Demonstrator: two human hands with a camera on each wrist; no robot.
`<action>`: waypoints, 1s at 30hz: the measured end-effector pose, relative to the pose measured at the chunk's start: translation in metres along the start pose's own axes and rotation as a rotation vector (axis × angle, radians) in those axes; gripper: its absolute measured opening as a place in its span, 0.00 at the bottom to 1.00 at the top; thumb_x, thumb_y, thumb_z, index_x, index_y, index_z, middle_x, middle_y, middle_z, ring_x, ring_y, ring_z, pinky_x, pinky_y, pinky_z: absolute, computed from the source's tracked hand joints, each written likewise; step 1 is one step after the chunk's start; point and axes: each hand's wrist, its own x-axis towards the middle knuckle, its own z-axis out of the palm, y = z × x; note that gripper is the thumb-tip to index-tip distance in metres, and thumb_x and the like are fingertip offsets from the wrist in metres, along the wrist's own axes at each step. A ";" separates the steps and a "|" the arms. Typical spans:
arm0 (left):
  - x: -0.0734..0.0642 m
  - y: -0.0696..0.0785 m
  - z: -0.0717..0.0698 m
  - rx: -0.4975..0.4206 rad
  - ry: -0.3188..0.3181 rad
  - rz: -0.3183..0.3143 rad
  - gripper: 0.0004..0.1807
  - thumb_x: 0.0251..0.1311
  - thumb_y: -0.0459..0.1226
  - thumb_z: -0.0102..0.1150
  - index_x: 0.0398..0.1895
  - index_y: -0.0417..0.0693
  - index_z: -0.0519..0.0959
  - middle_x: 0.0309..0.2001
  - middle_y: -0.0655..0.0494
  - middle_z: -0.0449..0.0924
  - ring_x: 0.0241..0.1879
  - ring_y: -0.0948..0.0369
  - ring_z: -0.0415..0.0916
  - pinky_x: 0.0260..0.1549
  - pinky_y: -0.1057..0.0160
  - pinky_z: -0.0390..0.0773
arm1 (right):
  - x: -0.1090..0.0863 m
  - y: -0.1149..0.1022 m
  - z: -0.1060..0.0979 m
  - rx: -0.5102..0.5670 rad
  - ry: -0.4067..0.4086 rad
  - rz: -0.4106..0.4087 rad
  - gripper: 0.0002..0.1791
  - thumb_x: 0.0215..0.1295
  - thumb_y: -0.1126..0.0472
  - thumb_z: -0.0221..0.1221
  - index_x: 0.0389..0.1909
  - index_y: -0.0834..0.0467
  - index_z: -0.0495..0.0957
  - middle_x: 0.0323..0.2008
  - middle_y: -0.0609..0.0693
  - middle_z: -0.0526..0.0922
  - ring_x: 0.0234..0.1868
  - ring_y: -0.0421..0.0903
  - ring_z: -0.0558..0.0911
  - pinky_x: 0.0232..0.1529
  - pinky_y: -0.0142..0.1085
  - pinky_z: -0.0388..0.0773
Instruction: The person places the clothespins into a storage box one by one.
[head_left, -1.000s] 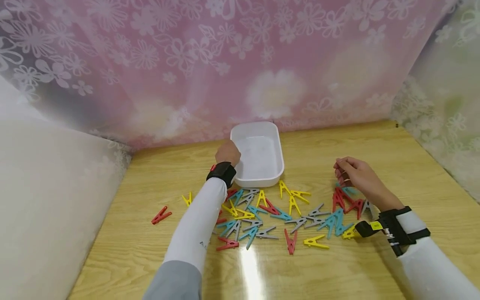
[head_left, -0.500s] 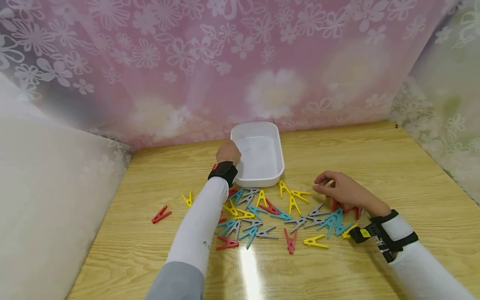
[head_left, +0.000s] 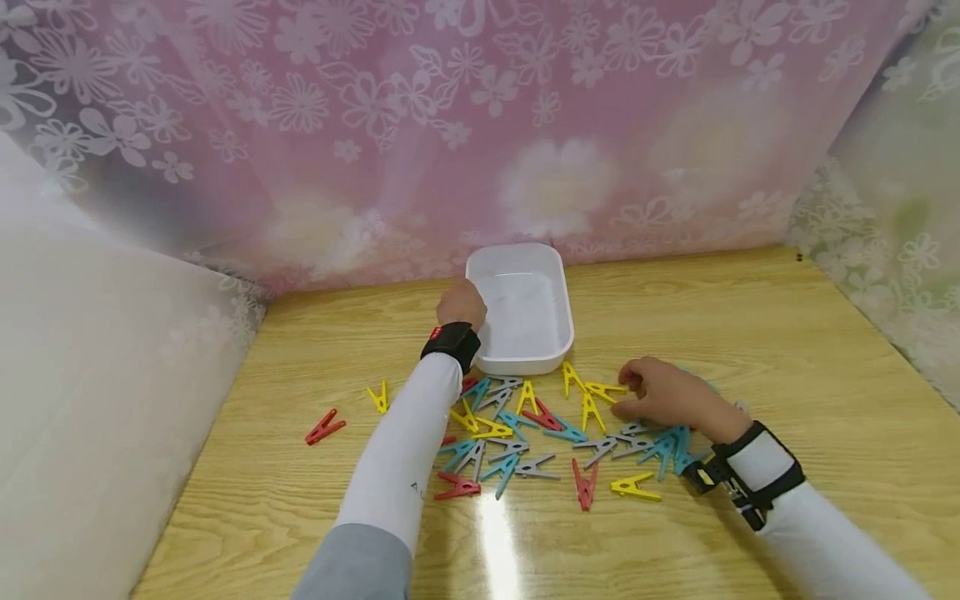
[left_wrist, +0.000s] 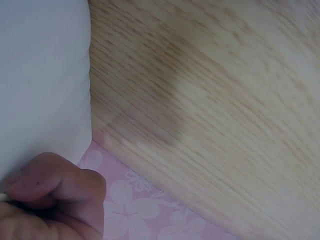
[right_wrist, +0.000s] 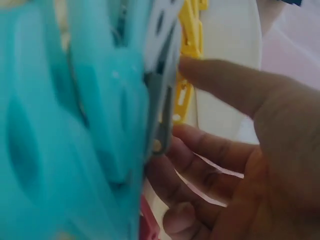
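My left hand (head_left: pixel 461 302) grips the left rim of a white plastic basin (head_left: pixel 567 312), which has nothing in it. In the left wrist view its thumb and fingers (left_wrist: pixel 75 187) are curled at the basin's edge. My right hand (head_left: pixel 667 398) reaches low over the right part of a spread of clothespins, with thumb and fingers apart. Its fingertips are right by a yellow clothespin (head_left: pixel 603 392). Seen from the right wrist, a yellow clothespin (right_wrist: pixel 190 35) and a grey clothespin (right_wrist: pixel 162 125) lie at the fingertips, with blue clothespins (right_wrist: pixel 95 100) large in front.
Several red, yellow, blue and grey clothespins lie scattered on the wooden table (head_left: pixel 300 508) in front of the basin. A red clothespin (head_left: pixel 325 427) and a yellow clothespin (head_left: pixel 378 397) lie apart at the left. A pink flowered cloth (head_left: pixel 420 167) hangs behind the table.
My right hand has moved left and toward me, from above the red clothespins to the yellow ones near the basin. The left hand stays on the basin's rim.
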 end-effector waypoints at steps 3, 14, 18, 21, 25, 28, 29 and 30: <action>0.000 0.001 0.001 0.004 -0.005 0.001 0.18 0.69 0.39 0.49 0.57 0.37 0.70 0.36 0.45 0.81 0.34 0.52 0.81 0.34 0.55 0.80 | 0.000 -0.001 0.004 -0.040 0.015 0.020 0.21 0.59 0.50 0.65 0.42 0.63 0.76 0.33 0.50 0.76 0.30 0.44 0.74 0.34 0.42 0.73; 0.002 0.000 0.002 -0.017 -0.002 -0.016 0.17 0.70 0.38 0.47 0.56 0.38 0.71 0.37 0.45 0.81 0.34 0.53 0.81 0.32 0.56 0.80 | 0.000 0.000 0.005 -0.013 0.043 0.020 0.17 0.61 0.53 0.63 0.41 0.64 0.76 0.32 0.49 0.77 0.29 0.42 0.74 0.30 0.39 0.72; 0.003 -0.001 0.002 -0.022 0.020 -0.007 0.15 0.69 0.38 0.47 0.53 0.38 0.73 0.37 0.45 0.81 0.34 0.52 0.81 0.32 0.55 0.81 | 0.000 0.001 -0.001 0.024 0.070 0.047 0.17 0.62 0.53 0.62 0.40 0.64 0.75 0.31 0.49 0.77 0.30 0.43 0.75 0.30 0.38 0.73; 0.003 -0.001 0.001 -0.021 0.036 0.003 0.15 0.69 0.38 0.46 0.51 0.37 0.74 0.37 0.45 0.82 0.34 0.51 0.81 0.31 0.55 0.81 | -0.002 0.001 -0.008 0.063 0.110 0.081 0.19 0.63 0.51 0.62 0.40 0.64 0.75 0.32 0.51 0.77 0.30 0.44 0.75 0.30 0.38 0.72; 0.003 -0.001 0.000 -0.005 0.044 0.008 0.15 0.69 0.38 0.46 0.52 0.37 0.74 0.36 0.45 0.82 0.34 0.52 0.81 0.31 0.55 0.81 | -0.001 0.000 -0.018 0.092 0.180 0.105 0.24 0.64 0.45 0.60 0.43 0.65 0.75 0.35 0.54 0.79 0.33 0.47 0.77 0.31 0.38 0.73; 0.003 -0.001 0.001 0.009 0.037 0.008 0.16 0.69 0.39 0.47 0.53 0.38 0.74 0.35 0.46 0.82 0.33 0.53 0.81 0.31 0.56 0.81 | 0.005 -0.002 -0.023 0.098 0.222 0.103 0.27 0.64 0.43 0.58 0.44 0.65 0.75 0.37 0.55 0.79 0.34 0.48 0.77 0.32 0.39 0.74; 0.003 0.000 0.001 0.008 0.033 0.005 0.16 0.69 0.39 0.47 0.53 0.38 0.73 0.35 0.46 0.82 0.33 0.53 0.81 0.31 0.56 0.81 | 0.007 -0.003 -0.024 0.105 0.235 0.103 0.27 0.64 0.42 0.58 0.45 0.65 0.75 0.37 0.56 0.79 0.34 0.48 0.77 0.32 0.39 0.74; 0.003 0.000 0.001 0.007 0.027 0.002 0.16 0.70 0.39 0.47 0.53 0.38 0.73 0.35 0.46 0.82 0.33 0.53 0.81 0.31 0.56 0.81 | 0.010 -0.004 -0.025 0.112 0.246 0.104 0.27 0.64 0.42 0.58 0.45 0.65 0.75 0.38 0.56 0.79 0.35 0.49 0.77 0.33 0.39 0.74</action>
